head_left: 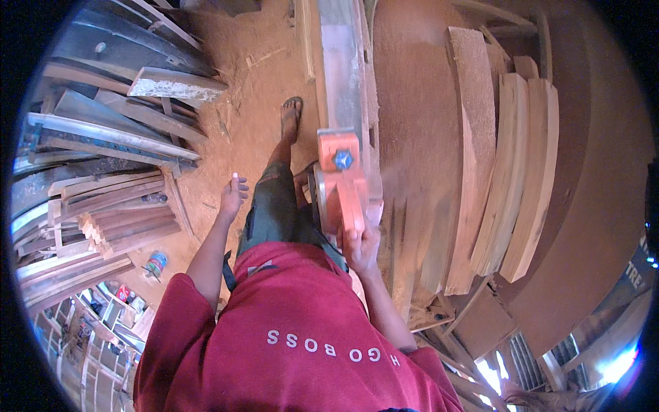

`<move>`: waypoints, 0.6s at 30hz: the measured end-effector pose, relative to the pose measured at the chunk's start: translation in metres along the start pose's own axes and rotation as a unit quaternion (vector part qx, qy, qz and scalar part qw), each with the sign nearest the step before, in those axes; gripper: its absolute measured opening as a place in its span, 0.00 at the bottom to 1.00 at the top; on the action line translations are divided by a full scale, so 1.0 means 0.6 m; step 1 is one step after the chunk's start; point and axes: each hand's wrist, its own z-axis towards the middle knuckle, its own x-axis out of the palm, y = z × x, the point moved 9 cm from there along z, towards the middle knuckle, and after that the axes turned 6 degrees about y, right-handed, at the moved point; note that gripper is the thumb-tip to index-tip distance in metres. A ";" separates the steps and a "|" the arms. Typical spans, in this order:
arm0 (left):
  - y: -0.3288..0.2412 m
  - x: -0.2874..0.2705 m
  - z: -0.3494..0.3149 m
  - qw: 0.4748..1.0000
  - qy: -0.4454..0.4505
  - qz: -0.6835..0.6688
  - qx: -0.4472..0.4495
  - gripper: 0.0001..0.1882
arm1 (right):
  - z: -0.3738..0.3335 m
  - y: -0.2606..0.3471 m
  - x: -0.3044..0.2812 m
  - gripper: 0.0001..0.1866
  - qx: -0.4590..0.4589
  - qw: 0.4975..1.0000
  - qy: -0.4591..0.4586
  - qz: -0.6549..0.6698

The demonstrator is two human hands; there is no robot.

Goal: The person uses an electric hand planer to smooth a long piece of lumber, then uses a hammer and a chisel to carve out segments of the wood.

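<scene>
The right hand (362, 248) is clamped around the rear handle of an orange power planer (351, 206), with the thumb laid along the top of the grip. The left hand (234, 196) is held well apart from it, out to the person's left, with its fingers loosely parted above the floor (247, 82). The planer is placed just in front of the body, slightly right of the middle, and is topped near its front by a blue knob (343, 160). Its front end is set over a long, pale greyish board (341, 75), by which the line of the tool is continued away from the person; how far its base touches the wood cannot be told. A faint haze is seen just right of the tool. A red shirt (295, 329) and dark shorts (271, 206) are worn, and one sandalled foot (292, 113) is planted left of the board. To the right, a broad brown surface (415, 82) is occupied by a rough-faced plank (473, 151) and, beside it, by two thick pale beams (504, 178) laid side by side. On the left, the floor is strewn with shavings and bordered by stacked timber (130, 220), near which a small can (156, 264) is seen. Farther up on that side, a plank with a whitish, flaking face (177, 84) is rested among other boards.
</scene>
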 end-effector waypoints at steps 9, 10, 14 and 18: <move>-0.083 -0.067 0.021 0.999 -0.033 -0.036 -0.004 0.38 | 0.290 0.236 -0.050 0.29 -0.125 0.987 -0.102 -0.003; -0.095 -0.066 0.031 0.999 -0.033 -0.038 -0.003 0.38 | 0.319 0.260 -0.051 0.25 -0.069 0.995 -0.070 -0.021; -0.167 0.008 0.096 0.986 0.069 -0.077 0.128 0.22 | 0.422 0.345 -0.044 0.23 -0.159 0.982 -0.104 0.009; -0.381 0.167 0.059 0.949 0.144 0.072 0.272 0.29 | 0.489 0.388 -0.072 0.25 -0.170 0.976 -0.128 -0.039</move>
